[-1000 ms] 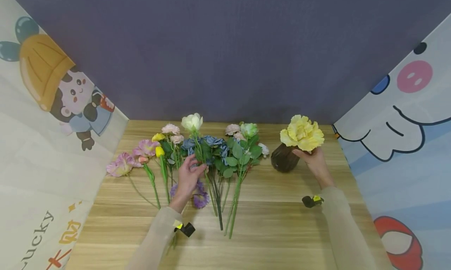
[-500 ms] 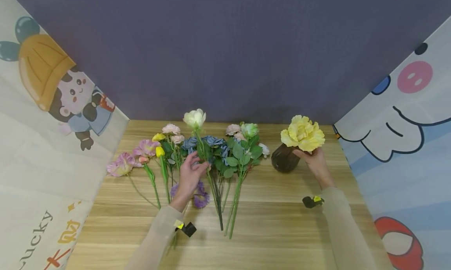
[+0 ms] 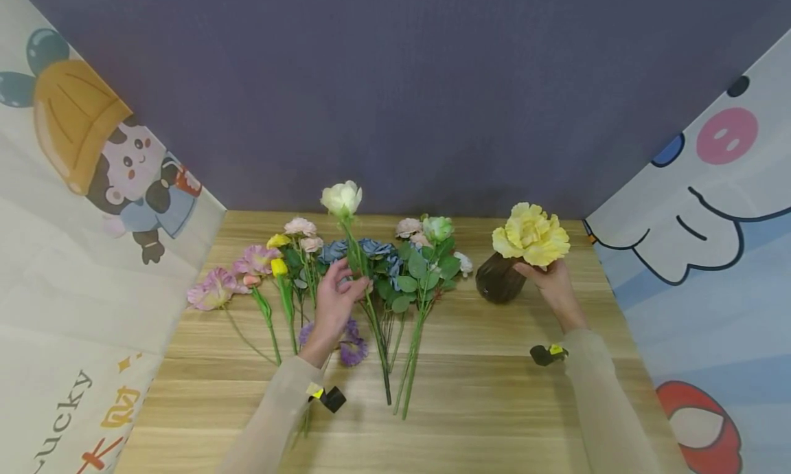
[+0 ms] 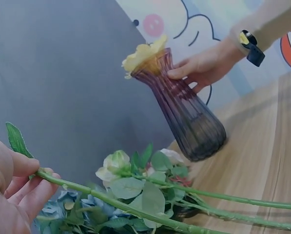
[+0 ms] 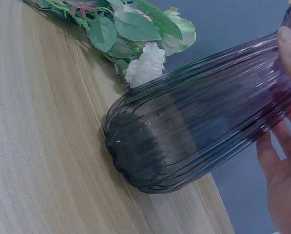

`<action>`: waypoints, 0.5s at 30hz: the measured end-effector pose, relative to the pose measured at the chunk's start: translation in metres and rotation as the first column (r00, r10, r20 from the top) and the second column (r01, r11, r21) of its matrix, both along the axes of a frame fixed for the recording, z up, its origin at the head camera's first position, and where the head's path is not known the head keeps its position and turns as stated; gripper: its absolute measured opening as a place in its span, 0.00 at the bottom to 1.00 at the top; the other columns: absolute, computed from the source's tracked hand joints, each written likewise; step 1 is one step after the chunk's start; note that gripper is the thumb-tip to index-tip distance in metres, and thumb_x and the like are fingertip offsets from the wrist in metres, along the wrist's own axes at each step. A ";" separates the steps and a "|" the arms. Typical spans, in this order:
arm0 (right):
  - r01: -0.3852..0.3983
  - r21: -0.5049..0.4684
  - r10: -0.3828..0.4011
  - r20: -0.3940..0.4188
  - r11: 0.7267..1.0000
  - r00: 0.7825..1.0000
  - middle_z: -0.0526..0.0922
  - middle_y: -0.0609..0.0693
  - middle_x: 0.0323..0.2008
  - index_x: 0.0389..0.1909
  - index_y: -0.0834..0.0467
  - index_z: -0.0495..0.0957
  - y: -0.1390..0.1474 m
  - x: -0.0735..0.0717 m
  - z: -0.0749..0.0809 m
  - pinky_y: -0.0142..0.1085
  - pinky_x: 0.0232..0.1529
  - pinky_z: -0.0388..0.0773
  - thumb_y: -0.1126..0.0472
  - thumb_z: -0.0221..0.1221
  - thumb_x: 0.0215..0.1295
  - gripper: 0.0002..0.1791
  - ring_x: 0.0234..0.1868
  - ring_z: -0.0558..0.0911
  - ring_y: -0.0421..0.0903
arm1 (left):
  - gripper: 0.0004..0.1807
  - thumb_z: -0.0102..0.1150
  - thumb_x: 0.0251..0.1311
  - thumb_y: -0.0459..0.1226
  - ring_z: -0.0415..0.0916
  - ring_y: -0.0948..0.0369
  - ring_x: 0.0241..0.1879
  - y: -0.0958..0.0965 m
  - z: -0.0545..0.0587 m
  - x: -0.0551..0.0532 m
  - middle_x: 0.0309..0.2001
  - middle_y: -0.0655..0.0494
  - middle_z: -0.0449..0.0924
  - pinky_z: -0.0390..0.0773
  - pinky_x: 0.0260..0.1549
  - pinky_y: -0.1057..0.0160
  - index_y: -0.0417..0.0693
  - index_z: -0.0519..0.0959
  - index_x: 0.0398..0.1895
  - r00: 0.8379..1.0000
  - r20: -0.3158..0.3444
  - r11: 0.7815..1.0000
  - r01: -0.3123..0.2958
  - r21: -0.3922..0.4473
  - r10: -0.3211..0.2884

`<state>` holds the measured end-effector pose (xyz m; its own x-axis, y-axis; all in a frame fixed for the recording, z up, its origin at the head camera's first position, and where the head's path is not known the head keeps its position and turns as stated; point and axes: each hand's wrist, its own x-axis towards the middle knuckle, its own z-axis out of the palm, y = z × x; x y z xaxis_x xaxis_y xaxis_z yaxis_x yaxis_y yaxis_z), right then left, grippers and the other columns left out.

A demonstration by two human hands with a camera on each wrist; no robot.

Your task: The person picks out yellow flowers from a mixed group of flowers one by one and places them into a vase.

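Observation:
My left hand (image 3: 336, 302) pinches the green stem (image 4: 106, 195) of a white flower (image 3: 342, 199) between thumb and fingers, its bloom raised above the other flowers. On the right, my right hand (image 3: 553, 288) grips a ribbed, dark purple-grey glass vase (image 4: 184, 112) around its neck. A large yellow flower (image 3: 531, 233) fills the vase mouth, its petals spreading over the rim. The right wrist view shows the vase's base (image 5: 135, 151) low over the wood, with the body tilted.
Several flowers lie across the wooden table (image 3: 469, 398): pink-purple blooms (image 3: 213, 290), yellow tulips (image 3: 280, 266), blue flowers (image 3: 375, 247), purple petals (image 3: 353, 351), and a green-white rose (image 3: 437, 228) with leafy stems. A grey wall (image 3: 395, 96) stands behind, printed panels at both sides.
My left hand has lifted the white flower a little, up and to the right, drawing its stem away from the pile. The right hand, vase and yellow flower stay nearly still.

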<state>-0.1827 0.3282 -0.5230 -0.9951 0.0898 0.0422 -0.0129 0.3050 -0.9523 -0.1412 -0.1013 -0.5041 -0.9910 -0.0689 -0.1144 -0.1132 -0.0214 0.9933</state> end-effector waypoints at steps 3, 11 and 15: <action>-0.001 -0.010 0.001 0.005 1.000 1.000 0.68 0.49 0.70 0.78 0.55 0.58 -0.002 0.001 0.004 0.16 0.58 0.70 0.64 0.66 0.70 0.40 0.68 0.68 0.35 | 0.36 0.65 0.69 0.32 0.83 0.61 0.46 0.001 0.003 -0.001 0.64 0.38 0.72 0.87 0.48 0.60 0.42 0.63 0.77 1.000 -0.010 1.000 0.006 0.012 -0.006; -0.019 -0.023 0.019 -0.015 1.000 1.000 0.71 0.43 0.64 0.75 0.57 0.61 -0.014 0.012 0.027 0.17 0.57 0.71 0.67 0.65 0.70 0.36 0.63 0.70 0.31 | 0.37 0.64 0.70 0.33 0.82 0.52 0.52 0.005 0.010 -0.001 0.68 0.38 0.70 0.86 0.47 0.66 0.42 0.60 0.78 1.000 -0.018 1.000 0.020 0.004 -0.020; -0.021 -0.034 0.020 -0.030 0.999 0.999 0.72 0.38 0.61 0.73 0.57 0.63 -0.015 0.014 0.028 0.18 0.57 0.72 0.67 0.65 0.70 0.34 0.61 0.71 0.30 | 0.38 0.64 0.69 0.33 0.82 0.54 0.51 0.007 0.012 -0.001 0.67 0.37 0.70 0.86 0.47 0.66 0.41 0.60 0.78 0.999 -0.039 1.000 0.028 0.008 -0.028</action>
<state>-0.1690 0.3133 -0.4950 -0.9951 0.0710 0.0689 -0.0471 0.2720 -0.9611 -0.1424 -0.0944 -0.4925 -0.9963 -0.0406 -0.0760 -0.0749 -0.0271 0.9968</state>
